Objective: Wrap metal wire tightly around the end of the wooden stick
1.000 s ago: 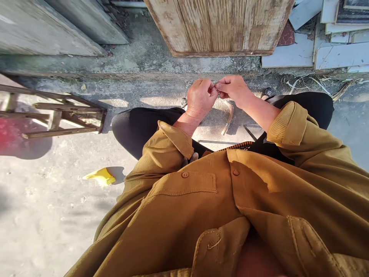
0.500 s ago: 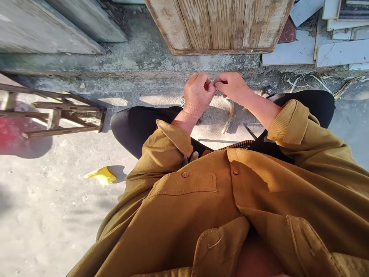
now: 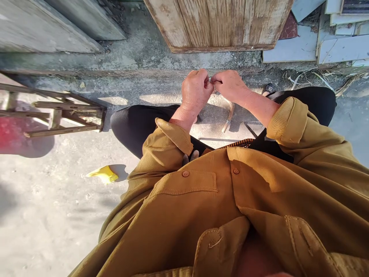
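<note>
My left hand [image 3: 196, 90] is closed, thumb and forefinger pinched together, in front of my knees. Right beside it my right hand [image 3: 230, 85] is closed too, its fingertips meeting those of the left. Whatever lies between the fingertips is too small to make out. Below the hands, a curved, pale brown stick-like piece [image 3: 230, 115] shows near the ground between my legs. A dark thin rod [image 3: 250, 130] slants close to it.
A wooden stool or rack [image 3: 63, 115] lies at the left. A yellow object [image 3: 105, 174] rests on the concrete. Weathered wooden boards [image 3: 213, 25] stand ahead on a low ledge [image 3: 138, 61]. White tile pieces [image 3: 291, 48] and dry stalks [image 3: 346, 82] are at the right.
Both hands have shifted slightly left and up, still pinched together. The right hand has turned a little, showing more of its back.
</note>
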`<state>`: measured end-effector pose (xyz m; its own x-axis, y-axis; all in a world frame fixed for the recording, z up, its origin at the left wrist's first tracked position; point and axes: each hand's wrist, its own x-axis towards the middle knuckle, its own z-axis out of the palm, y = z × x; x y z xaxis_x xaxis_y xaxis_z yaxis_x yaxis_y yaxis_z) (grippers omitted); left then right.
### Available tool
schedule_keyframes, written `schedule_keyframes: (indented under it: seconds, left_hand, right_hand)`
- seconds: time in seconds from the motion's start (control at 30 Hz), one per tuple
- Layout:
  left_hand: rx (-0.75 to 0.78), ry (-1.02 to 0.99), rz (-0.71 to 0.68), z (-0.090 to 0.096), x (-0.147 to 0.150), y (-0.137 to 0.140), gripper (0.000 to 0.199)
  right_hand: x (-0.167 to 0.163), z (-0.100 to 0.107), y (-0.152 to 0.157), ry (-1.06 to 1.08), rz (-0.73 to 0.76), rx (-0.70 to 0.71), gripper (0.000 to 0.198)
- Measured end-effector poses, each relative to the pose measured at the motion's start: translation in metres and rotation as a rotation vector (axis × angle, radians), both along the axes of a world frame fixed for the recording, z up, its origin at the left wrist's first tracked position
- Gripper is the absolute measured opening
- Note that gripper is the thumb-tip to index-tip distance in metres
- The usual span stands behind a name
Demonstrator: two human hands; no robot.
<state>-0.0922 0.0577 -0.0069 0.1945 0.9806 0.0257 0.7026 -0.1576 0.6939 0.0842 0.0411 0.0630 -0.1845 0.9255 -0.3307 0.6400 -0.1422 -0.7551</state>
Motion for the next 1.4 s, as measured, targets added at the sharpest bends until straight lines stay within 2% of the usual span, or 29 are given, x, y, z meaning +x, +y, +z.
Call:
schedule_keyframes:
  seconds: [0.13, 0.27, 0.4, 0.53, 0.63, 0.73, 0.87, 1.07, 1.17, 1.27, 1.4]
  left_hand:
    - [-0.071, 0.066, 0.003, 0.015, 0.006, -0.002, 0.028]
    - [-0.047, 0.177, -0.047, 0.025, 0.008, -0.005, 0.037]
    - [0.001, 0.091, -0.079, 0.017, 0.004, -0.007, 0.036]
    - [0.037, -0.004, -0.089, 0.007, 0.001, -0.004, 0.035]
    - [0.007, 0.039, -0.097, 0.007, 0.0, -0.002, 0.034]
    - [-0.007, 0.07, -0.097, 0.007, -0.001, -0.001, 0.031]
    - [-0.058, -0.005, -0.117, 0.007, -0.006, -0.002, 0.018]
    - [-0.073, -0.008, -0.23, 0.011, -0.01, -0.003, 0.03]
    - [-0.122, -0.009, -0.285, 0.011, -0.009, -0.001, 0.027]
    - [-0.099, -0.018, -0.333, 0.01, -0.007, 0.001, 0.019]
    - [-0.119, -0.073, -0.285, 0.011, -0.002, 0.0, 0.028]
  right_hand:
    - [0.001, -0.002, 0.002, -0.008, 0.013, -0.019, 0.018]
    - [0.001, 0.005, 0.002, -0.035, 0.041, -0.067, 0.024]
    - [0.002, 0.005, 0.003, -0.022, 0.004, -0.126, 0.029]
    - [0.006, -0.013, 0.003, 0.11, -0.106, -0.143, 0.02]
    - [0.01, -0.022, 0.001, 0.171, -0.157, -0.15, 0.021]
    - [0.013, -0.019, -0.001, 0.183, -0.195, -0.172, 0.021]
    - [0.013, -0.008, -0.001, 0.163, -0.21, -0.227, 0.019]
    - [0.014, -0.007, 0.003, 0.117, -0.16, -0.231, 0.027]
    - [0.018, -0.015, 0.005, 0.137, -0.111, -0.176, 0.025]
    - [0.022, -0.023, 0.007, 0.141, -0.054, -0.135, 0.025]
    - [0.025, -0.03, 0.006, 0.106, 0.018, -0.064, 0.027]
